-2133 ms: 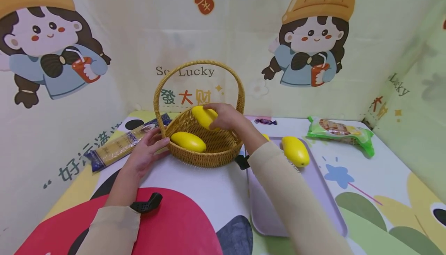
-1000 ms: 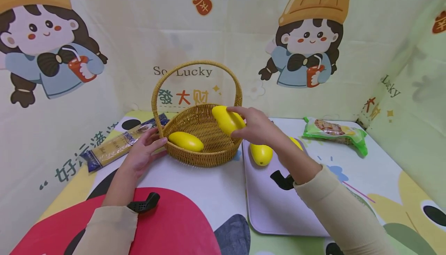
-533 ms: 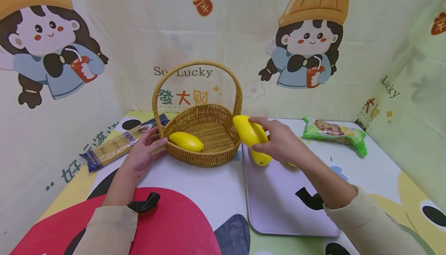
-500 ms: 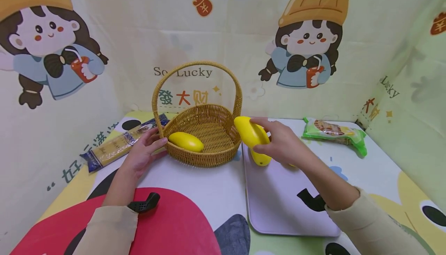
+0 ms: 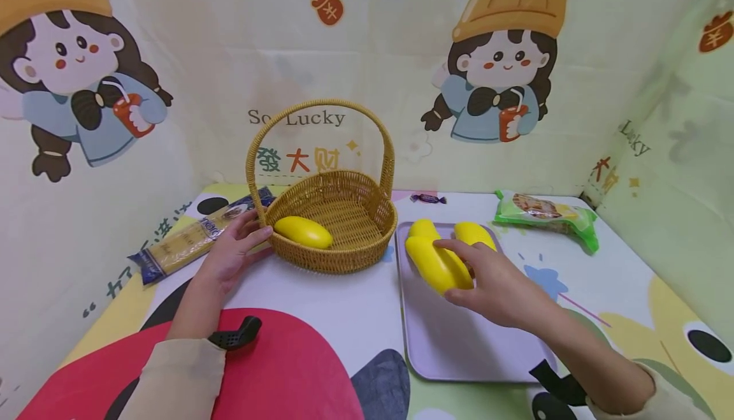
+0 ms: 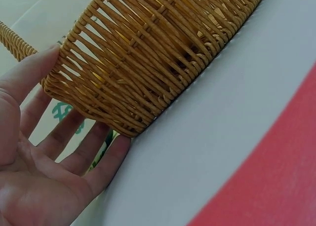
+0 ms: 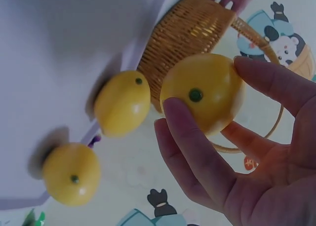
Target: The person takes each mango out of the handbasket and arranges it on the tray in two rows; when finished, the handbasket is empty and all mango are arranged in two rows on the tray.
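At eleven o'clock over the tray [image 5: 459, 359], the yellow fruit [image 5: 436, 266] pinched in the right hand [image 5: 504, 283] partly hides a second fruit [image 5: 423, 227], while at the basket's [image 5: 338, 260] nine o'clock the left hand [image 5: 232, 251], fingers spread against it, overlaps a packet [image 5: 186, 241].

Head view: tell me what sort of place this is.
Probably a staged tabletop set rather than a working kitchen: a cartoon-printed backdrop walls in a table with a patterned surface, and a wicker basket holding one yellow fruit stands beside a lilac tray.
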### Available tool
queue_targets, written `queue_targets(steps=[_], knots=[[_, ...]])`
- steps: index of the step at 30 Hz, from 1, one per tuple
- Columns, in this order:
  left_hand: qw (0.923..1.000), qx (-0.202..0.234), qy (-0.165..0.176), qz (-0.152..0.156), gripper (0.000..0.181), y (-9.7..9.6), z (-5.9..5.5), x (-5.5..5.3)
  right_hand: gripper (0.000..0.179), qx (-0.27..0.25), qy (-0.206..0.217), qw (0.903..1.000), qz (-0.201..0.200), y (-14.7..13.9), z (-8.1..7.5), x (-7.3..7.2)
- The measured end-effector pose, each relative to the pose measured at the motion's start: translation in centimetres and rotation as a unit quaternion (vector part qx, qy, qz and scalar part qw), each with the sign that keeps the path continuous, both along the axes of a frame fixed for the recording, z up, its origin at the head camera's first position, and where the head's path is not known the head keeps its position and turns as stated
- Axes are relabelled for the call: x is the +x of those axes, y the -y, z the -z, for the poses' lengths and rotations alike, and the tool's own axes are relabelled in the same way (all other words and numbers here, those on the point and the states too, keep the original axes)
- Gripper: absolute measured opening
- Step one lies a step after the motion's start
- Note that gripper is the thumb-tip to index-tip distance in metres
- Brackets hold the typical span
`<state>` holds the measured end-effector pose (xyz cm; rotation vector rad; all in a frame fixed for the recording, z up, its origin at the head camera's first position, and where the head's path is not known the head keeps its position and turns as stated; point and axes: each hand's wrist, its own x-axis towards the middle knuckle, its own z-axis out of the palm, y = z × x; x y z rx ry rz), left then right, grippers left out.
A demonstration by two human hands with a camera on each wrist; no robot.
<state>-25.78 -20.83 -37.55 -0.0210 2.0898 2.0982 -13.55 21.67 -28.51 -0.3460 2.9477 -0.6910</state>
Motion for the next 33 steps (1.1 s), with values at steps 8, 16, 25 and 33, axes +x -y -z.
queue_targets(steps=[8, 16, 25, 33], knots=[[1.0, 0.003, 0.002, -0.001, 0.086, 0.2, 0.2, 0.1, 0.074, 0.021, 0.018, 0.9996, -0.007, -0.1, 2.1, 1.7], [1.0, 0.002, 0.001, 0.001, 0.089, 0.2, 0.2, -0.1, 0.07, 0.057, 0.041, 0.9975, 0.008, 0.1, 3.2, 2.3], [1.0, -0.003, 0.001, -0.001, 0.079, 0.0, -0.1, -0.2, 0.078, 0.074, 0.054, 0.9951, 0.037, 1.0, 3.0, 2.6], [1.0, -0.001, 0.001, -0.005, 0.084, 0.1, 0.2, -0.3, 0.081, 0.067, 0.023, 0.9974, -0.013, 0.9, 3.0, 2.6]])
